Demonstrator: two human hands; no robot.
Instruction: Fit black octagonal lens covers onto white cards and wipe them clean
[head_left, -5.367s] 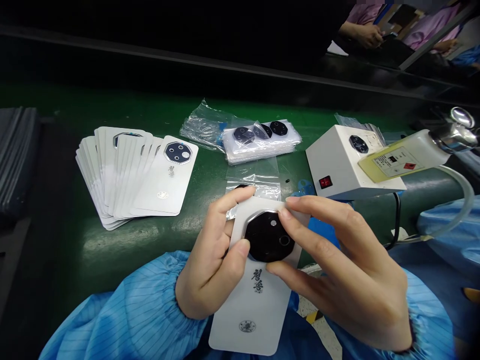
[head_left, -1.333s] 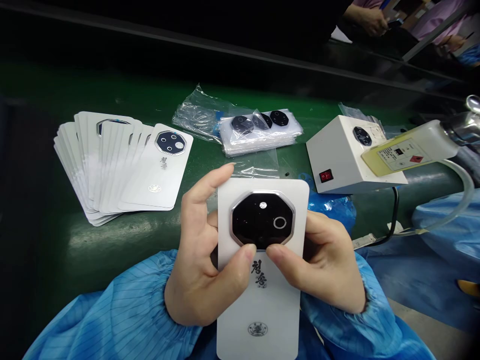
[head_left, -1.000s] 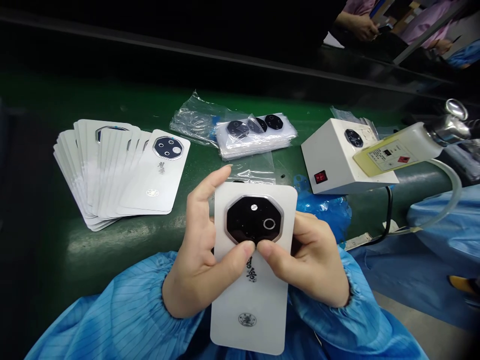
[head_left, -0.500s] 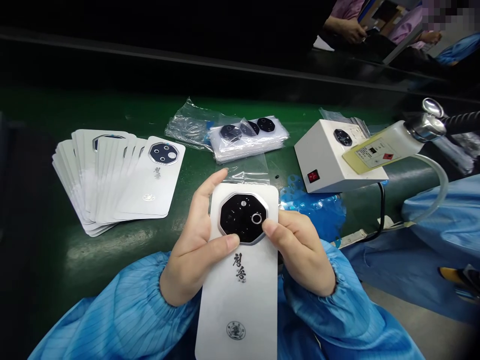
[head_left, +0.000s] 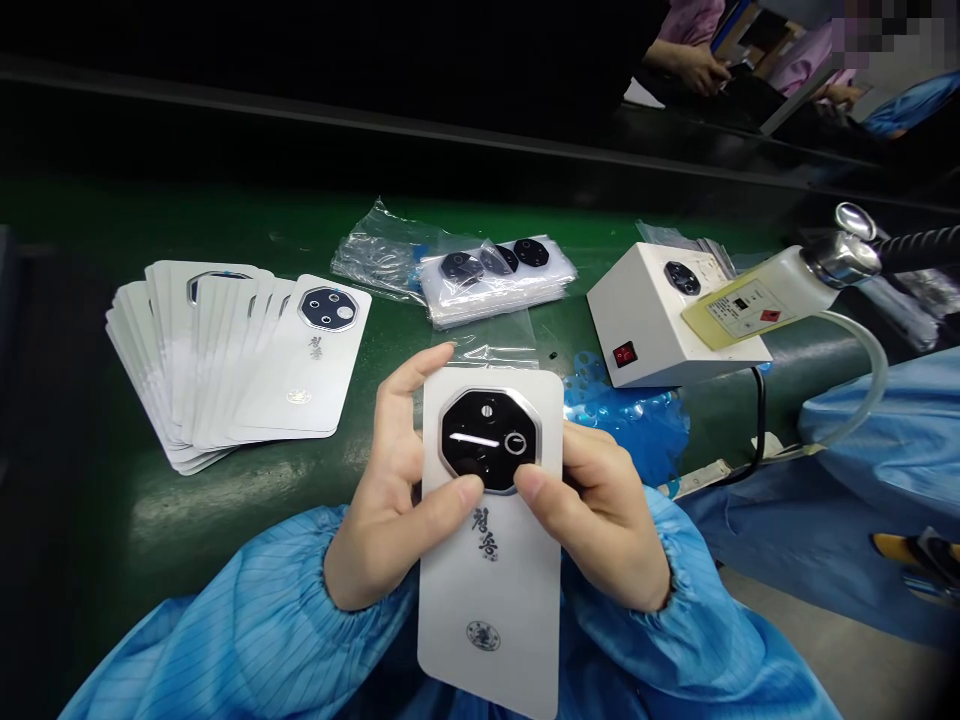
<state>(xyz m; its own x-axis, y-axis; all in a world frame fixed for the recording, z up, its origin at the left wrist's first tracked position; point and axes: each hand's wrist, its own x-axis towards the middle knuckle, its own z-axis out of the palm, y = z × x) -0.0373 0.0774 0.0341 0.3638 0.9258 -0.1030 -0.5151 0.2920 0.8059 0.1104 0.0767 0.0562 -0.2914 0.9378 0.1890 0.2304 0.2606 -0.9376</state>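
Observation:
I hold a white phone back cover (head_left: 495,580) upright in front of me with both hands. Its black octagonal camera lens plate (head_left: 489,440) sits in a silver rim near the top. My left hand (head_left: 390,500) grips the cover's left edge, forefinger along the top corner and thumb pressing the lens plate's lower left. My right hand (head_left: 600,520) grips the right edge from behind, its thumb on the plate's lower right. Both wrists are in blue sleeves.
A fanned stack of white back covers (head_left: 225,350) lies on the green belt (head_left: 112,220) at left. Clear bags with black lens plates (head_left: 487,275) lie behind. A white box with a red switch (head_left: 660,320), blue film scraps (head_left: 637,420) and a hose tool (head_left: 840,260) stand at right.
The cover has been turned more upright and slightly right. Both thumbs have slid along the lower edge of the lens plate, pressing it. A bright reflection now crosses the plate.

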